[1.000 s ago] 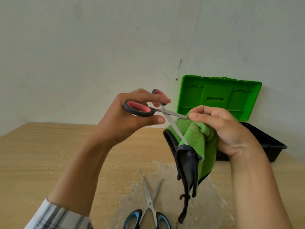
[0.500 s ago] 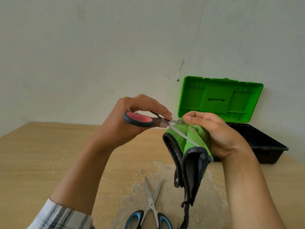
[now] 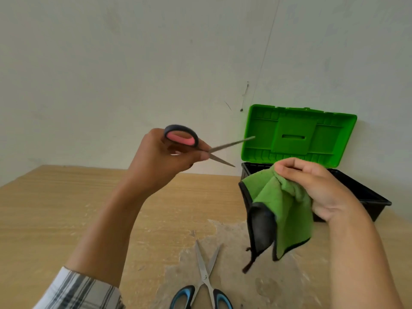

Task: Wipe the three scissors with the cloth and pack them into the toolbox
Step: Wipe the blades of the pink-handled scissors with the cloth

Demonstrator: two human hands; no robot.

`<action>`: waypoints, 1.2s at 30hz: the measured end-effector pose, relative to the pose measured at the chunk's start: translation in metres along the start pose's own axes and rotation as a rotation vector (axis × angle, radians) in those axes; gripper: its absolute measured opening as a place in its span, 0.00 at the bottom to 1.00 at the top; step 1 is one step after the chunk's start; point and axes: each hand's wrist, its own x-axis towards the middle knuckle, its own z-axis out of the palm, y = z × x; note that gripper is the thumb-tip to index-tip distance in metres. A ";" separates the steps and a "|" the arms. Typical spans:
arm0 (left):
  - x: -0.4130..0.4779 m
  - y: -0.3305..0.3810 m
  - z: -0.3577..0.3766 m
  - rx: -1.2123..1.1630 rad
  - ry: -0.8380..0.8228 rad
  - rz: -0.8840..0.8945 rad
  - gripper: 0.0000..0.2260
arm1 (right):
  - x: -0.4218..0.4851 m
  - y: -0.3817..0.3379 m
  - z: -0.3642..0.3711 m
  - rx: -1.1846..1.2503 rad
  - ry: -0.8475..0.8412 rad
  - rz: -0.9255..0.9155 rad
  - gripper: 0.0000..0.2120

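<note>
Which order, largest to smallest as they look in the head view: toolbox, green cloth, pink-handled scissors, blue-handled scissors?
1. toolbox
2. green cloth, though it hangs nearer the camera
3. pink-handled scissors and blue-handled scissors look alike; the blue pair is cut off by the frame edge, so unranked.

Toolbox (image 3: 376, 202) open at back R, lid (image 3: 298, 134) upright by wall, so I get in from above. Cloth (image 3: 281, 210) hangs across its front-L corner. Blue scissors (image 3: 204, 273) lie spread on table (image 3: 66, 208) near me; bare wood L of them gives room.
</note>
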 end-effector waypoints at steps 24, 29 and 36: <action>0.002 0.004 0.028 -0.500 0.038 -0.465 0.06 | -0.012 -0.015 0.074 -0.599 -0.015 -0.574 0.05; 0.003 0.003 0.029 -0.489 -0.007 -0.467 0.08 | -0.009 -0.011 0.071 -0.603 0.071 -0.623 0.10; 0.003 0.002 0.044 -0.477 0.179 -0.496 0.06 | -0.007 -0.009 0.068 -0.570 0.082 -0.527 0.11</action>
